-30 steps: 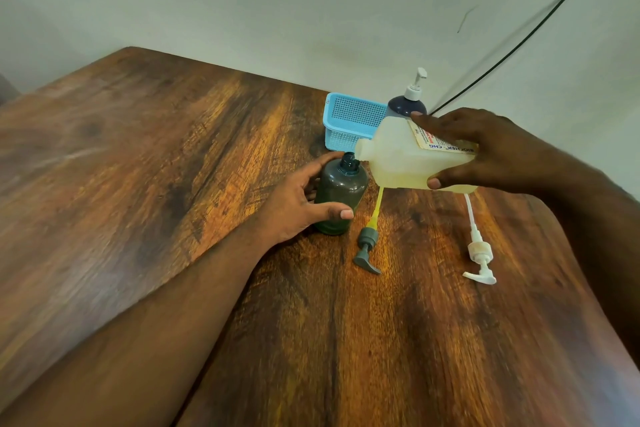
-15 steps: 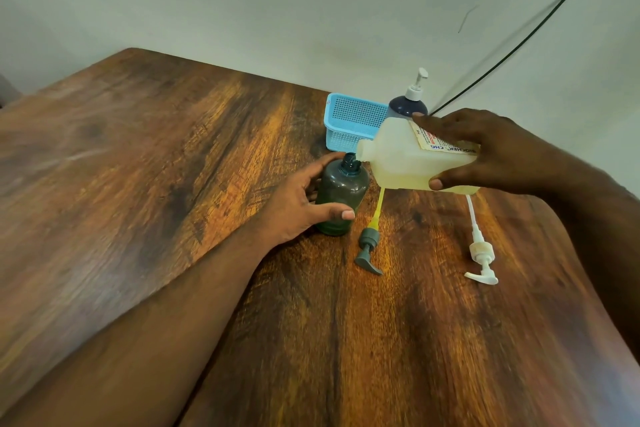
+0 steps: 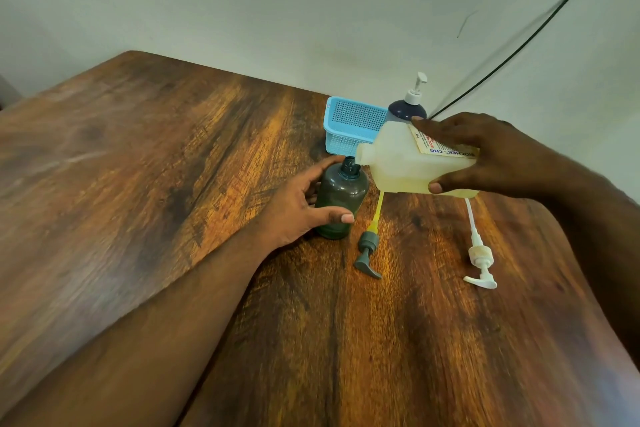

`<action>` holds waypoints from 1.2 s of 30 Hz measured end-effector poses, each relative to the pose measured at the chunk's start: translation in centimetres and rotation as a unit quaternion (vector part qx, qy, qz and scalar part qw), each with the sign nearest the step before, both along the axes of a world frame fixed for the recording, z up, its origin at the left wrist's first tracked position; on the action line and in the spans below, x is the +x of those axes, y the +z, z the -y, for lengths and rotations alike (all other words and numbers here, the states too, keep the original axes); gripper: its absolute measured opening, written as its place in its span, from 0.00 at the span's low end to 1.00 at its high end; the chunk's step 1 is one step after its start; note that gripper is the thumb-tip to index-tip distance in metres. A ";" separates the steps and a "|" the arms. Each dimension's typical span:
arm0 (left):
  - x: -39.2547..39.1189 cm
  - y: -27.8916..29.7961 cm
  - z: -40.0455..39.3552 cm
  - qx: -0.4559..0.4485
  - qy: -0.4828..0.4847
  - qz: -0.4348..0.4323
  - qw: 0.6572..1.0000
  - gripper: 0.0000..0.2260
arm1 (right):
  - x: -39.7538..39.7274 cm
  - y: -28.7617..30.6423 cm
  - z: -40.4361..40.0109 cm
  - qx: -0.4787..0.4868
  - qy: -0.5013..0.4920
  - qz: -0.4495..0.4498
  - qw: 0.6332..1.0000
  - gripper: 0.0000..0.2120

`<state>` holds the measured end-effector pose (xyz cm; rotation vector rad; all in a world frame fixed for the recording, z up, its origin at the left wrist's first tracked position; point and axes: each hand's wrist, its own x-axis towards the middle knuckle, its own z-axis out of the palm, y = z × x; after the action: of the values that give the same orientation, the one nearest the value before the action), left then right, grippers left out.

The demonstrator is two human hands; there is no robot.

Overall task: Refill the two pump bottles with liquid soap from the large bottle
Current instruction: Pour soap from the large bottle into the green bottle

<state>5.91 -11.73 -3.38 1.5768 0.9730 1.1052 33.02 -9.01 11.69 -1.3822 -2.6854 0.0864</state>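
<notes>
Left hand [image 3: 298, 208] fingers curled round grey pump bottle [image 3: 341, 199] to steady it; right hand [image 3: 485, 156] gripped large bottle [image 3: 412, 161], tipped, spout just above its neck for pouring.

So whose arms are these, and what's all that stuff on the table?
They belong to a person wearing a camera on their head, so you see what they see, looking down at a wooden table. There is only this one view. The left hand holds a dark green bottle steady; its top is off. The right hand holds a big bottle of yellowish soap, tipped sideways with its mouth at the green bottle's opening. I can't see soap flowing. Two pumps lie on the table: a grey pump and a white pump. At the back sit a blue basket and a dark blue bottle with its pump still on.
</notes>
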 end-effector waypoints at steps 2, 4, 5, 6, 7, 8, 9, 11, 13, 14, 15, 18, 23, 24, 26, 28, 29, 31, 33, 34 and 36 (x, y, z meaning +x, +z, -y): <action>0.0 0.0 0.0 0.001 -0.001 0.003 1.000 0.40 | 0.0 0.0 0.0 -0.001 -0.004 0.002 1.000 0.41; 0.0 0.0 0.0 0.000 -0.001 0.003 1.000 0.41 | 0.0 0.0 -0.1 -0.003 -0.005 0.001 1.000 0.41; 0.0 0.0 0.0 0.001 -0.001 0.003 1.000 0.42 | 0.0 0.0 -0.1 -0.003 -0.005 0.002 1.000 0.41; 0.0 0.0 0.0 0.001 -0.002 0.004 1.000 0.42 | 0.0 0.0 -0.1 -0.003 -0.006 0.004 1.000 0.41; 0.0 0.0 0.0 0.000 -0.001 0.004 1.000 0.41 | 0.0 0.1 -0.1 -0.003 -0.006 0.006 1.000 0.41; 0.0 0.0 0.0 0.000 0.000 0.003 1.000 0.41 | 0.0 0.1 -0.1 -0.003 -0.007 0.007 1.000 0.41; 0.0 0.0 0.0 0.000 0.001 0.000 1.000 0.40 | -0.1 0.1 -0.1 -0.004 -0.006 0.008 1.000 0.41; 0.0 0.0 0.0 0.001 0.002 -0.002 1.000 0.40 | -0.2 0.2 -0.1 -0.002 0.000 0.004 1.000 0.41; 0.0 0.0 0.0 0.001 0.001 -0.001 1.000 0.39 | -0.3 0.2 0.0 -0.002 0.005 -0.001 1.000 0.41; 0.0 0.0 0.0 0.001 0.002 -0.001 1.000 0.39 | -0.3 0.3 0.0 -0.001 0.005 -0.001 1.000 0.41; 0.0 -0.1 -0.1 0.002 0.003 0.000 1.000 0.39 | -0.3 0.3 0.0 -0.001 0.003 0.000 1.000 0.41; 0.0 -0.2 -0.1 0.003 0.002 0.002 1.000 0.40 | -0.4 0.4 0.0 -0.001 0.001 0.001 1.000 0.41; 0.1 -0.2 -0.2 0.005 0.003 0.001 1.000 0.40 | -0.4 0.4 0.1 -0.001 0.009 -0.001 1.000 0.40; 0.1 -0.2 -0.2 0.006 0.002 0.001 1.000 0.40 | -0.4 0.4 0.2 0.000 0.009 0.000 1.000 0.40; 0.0 -0.2 -0.2 0.011 0.003 0.001 1.000 0.40 | -0.4 0.4 0.1 0.000 0.005 0.005 1.000 0.41; 0.0 -0.2 -0.2 0.012 0.003 0.002 1.000 0.40 | -0.4 0.4 0.2 -0.001 0.001 0.004 1.000 0.41; 0.1 -0.2 -0.2 0.012 0.003 0.003 1.000 0.40 | -0.4 0.5 0.2 -0.001 0.000 0.003 1.000 0.41; 0.1 -0.3 -0.3 0.013 0.000 0.005 1.000 0.41 | -0.5 0.5 0.2 0.001 0.003 0.005 1.000 0.41; 0.0 -0.5 -0.4 0.014 -0.001 0.004 1.000 0.42 | -0.5 0.6 0.2 0.004 0.003 0.008 1.000 0.41; 0.0 -0.5 -0.4 0.014 0.000 0.004 1.000 0.43 | -0.6 0.6 0.2 0.004 0.003 0.009 1.000 0.41; 0.0 -0.6 -0.4 0.014 0.002 0.008 1.000 0.43 | -0.6 0.7 0.2 0.004 0.004 0.007 1.000 0.39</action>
<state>5.92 -11.35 -3.99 1.5881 0.9540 1.1368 32.40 -9.22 12.35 -1.3758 -2.6985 0.0674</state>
